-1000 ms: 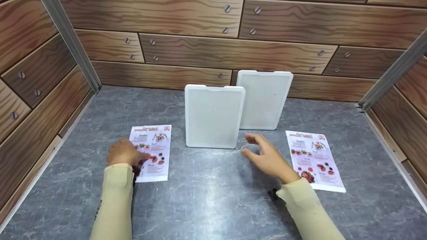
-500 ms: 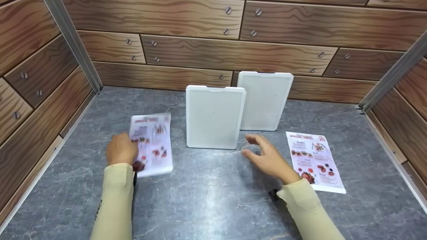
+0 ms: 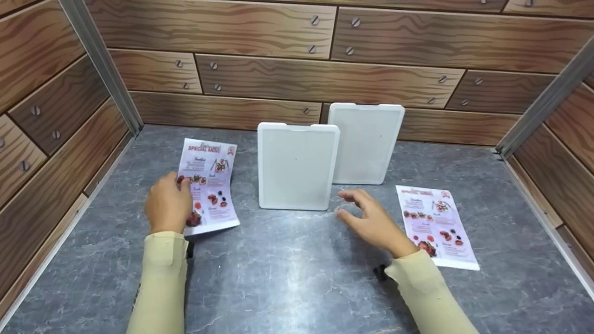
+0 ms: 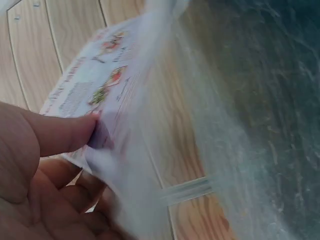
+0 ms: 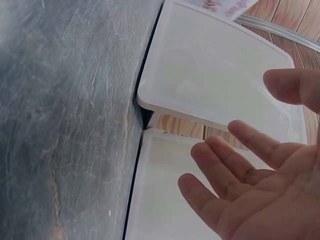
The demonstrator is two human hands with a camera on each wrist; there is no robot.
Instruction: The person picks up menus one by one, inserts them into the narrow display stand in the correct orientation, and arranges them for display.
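Note:
My left hand pinches the left edge of a printed menu sheet between thumb and fingers. The sheet is raised and bends a little; in the left wrist view the thumb presses on its printed face. My right hand holds nothing, its fingers loosely bent and apart. It is nearest to the front white framed panel, which stands upright. In the right wrist view a gap shows between the fingers and this panel. A second menu sheet lies flat on the table, right of the right hand.
Behind the front panel and to its right stands another white framed panel, partly hidden by it. The grey marbled table is enclosed by wood-print walls at the back and both sides.
The left-hand menu sheet has come up off the table and shifted away from me, gripped by my left hand. My right hand, the panels and the other menu sheet have stayed put.

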